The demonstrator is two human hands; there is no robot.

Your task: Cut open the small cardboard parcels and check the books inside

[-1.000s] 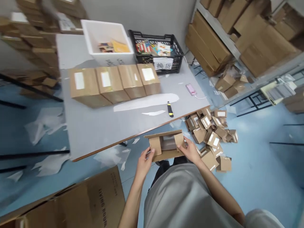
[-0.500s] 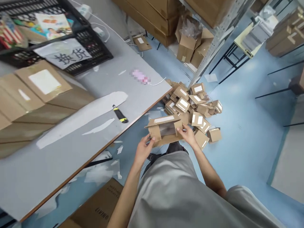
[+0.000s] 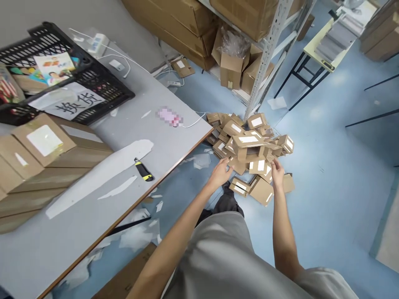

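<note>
An opened cardboard box (image 3: 242,154) with a white label on top is just beyond my hands, over the pile of small boxes (image 3: 261,190). I cannot tell whether it is in the air or resting on the pile. My left hand (image 3: 221,172) is held out at the near left of this box, fingers apart and holding nothing. On the other side, my right hand (image 3: 277,171) is raised with its fingers loosely bent, apart from the box. A black and yellow box cutter (image 3: 144,170) lies on the grey table (image 3: 102,245).
Several stacked cartons (image 3: 59,155) and a black crate (image 3: 109,89) of books stand on the table. Behind the pile rises a metal shelf post (image 3: 264,62). Paper scraps (image 3: 137,236) litter the floor, and a small table (image 3: 311,54) stands at the back right.
The opened box has left both hands and moved forward over the pile. My hands have spread apart, both shifting right in the view, which has shifted too.
</note>
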